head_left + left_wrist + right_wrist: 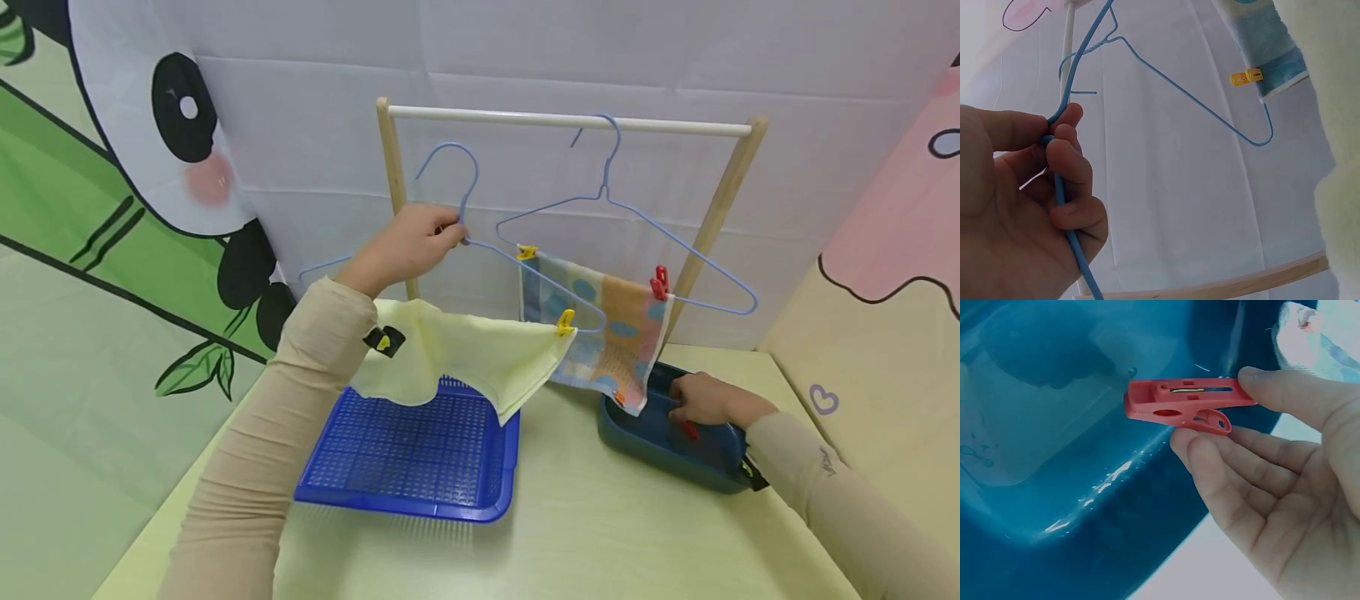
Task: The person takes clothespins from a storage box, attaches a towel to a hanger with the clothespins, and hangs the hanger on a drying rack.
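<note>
My left hand [417, 243] grips a blue wire hanger [480, 179] just below its hook, and the left wrist view shows the fingers curled round the wire. From this hanger hangs a pale yellow cloth [465, 350], fastened near its right end by a yellow clothespin [566, 322]. Its left end is partly behind my sleeve. In the right wrist view my right hand [1272, 462] pinches a red clothespin [1185, 400] between thumb and fingers. That hand is over the dark teal tray [675, 454] at the right.
A second hanger [705, 258] hooks over the white rod [510, 118] of a wooden-legged rack, with a patterned cloth [600, 325] held by yellow and red clothespins [660, 283]. The patterned cloth's lower corner overlaps the teal tray. A blue mesh basket [405, 504] stands below the yellow cloth.
</note>
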A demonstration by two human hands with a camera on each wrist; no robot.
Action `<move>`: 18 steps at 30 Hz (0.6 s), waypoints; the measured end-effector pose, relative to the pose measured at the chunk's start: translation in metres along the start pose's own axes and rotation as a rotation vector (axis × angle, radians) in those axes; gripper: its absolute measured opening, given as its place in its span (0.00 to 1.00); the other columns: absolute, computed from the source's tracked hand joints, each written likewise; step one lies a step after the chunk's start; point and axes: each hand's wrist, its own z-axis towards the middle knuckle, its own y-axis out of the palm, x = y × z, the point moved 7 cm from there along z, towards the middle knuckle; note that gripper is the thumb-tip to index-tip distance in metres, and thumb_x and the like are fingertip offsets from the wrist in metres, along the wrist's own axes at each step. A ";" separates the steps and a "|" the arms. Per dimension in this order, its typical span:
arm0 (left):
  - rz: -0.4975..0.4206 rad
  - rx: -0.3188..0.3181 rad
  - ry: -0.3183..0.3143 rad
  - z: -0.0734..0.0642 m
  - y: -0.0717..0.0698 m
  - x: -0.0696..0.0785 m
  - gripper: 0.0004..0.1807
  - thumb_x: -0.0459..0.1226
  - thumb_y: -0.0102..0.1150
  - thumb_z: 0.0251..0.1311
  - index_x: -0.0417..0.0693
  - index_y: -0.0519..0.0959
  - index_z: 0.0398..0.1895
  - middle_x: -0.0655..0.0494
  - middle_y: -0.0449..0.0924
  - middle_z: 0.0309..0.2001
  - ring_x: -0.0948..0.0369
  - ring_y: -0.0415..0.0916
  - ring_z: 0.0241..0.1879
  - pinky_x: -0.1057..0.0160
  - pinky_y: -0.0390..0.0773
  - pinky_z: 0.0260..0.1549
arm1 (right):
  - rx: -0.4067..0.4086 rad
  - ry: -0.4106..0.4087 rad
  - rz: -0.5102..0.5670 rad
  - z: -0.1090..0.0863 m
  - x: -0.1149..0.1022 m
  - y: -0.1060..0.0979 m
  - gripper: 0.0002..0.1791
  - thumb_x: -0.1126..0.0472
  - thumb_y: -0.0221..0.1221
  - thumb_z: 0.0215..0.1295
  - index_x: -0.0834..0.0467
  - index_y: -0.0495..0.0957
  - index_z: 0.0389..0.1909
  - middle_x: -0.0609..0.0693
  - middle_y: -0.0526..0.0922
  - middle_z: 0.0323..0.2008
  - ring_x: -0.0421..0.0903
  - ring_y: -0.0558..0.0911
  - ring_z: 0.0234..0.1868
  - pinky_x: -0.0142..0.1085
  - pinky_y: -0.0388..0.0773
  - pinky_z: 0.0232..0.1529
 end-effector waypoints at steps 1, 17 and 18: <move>0.004 -0.002 0.000 0.000 0.000 0.001 0.15 0.38 0.42 0.70 0.44 0.81 0.36 0.51 0.66 0.21 0.60 0.55 0.18 0.62 0.59 0.21 | 0.001 -0.002 0.007 -0.001 -0.001 -0.001 0.09 0.60 0.62 0.59 0.64 0.79 0.32 0.49 0.80 0.27 0.46 0.79 0.28 0.44 0.76 0.33; -0.001 -0.050 0.028 0.002 0.013 0.020 0.14 0.38 0.41 0.72 0.43 0.78 0.39 0.49 0.71 0.27 0.57 0.58 0.22 0.61 0.61 0.25 | 0.030 -0.076 0.090 -0.019 -0.013 -0.006 0.04 0.63 0.57 0.65 0.58 0.79 0.32 0.41 0.77 0.21 0.39 0.76 0.26 0.38 0.74 0.32; -0.001 -0.050 0.026 0.002 0.014 0.021 0.14 0.38 0.41 0.72 0.43 0.78 0.39 0.49 0.71 0.27 0.57 0.59 0.22 0.61 0.61 0.25 | 0.036 -0.082 0.089 -0.020 -0.015 -0.008 0.04 0.64 0.58 0.65 0.59 0.79 0.33 0.40 0.77 0.21 0.38 0.76 0.26 0.38 0.74 0.32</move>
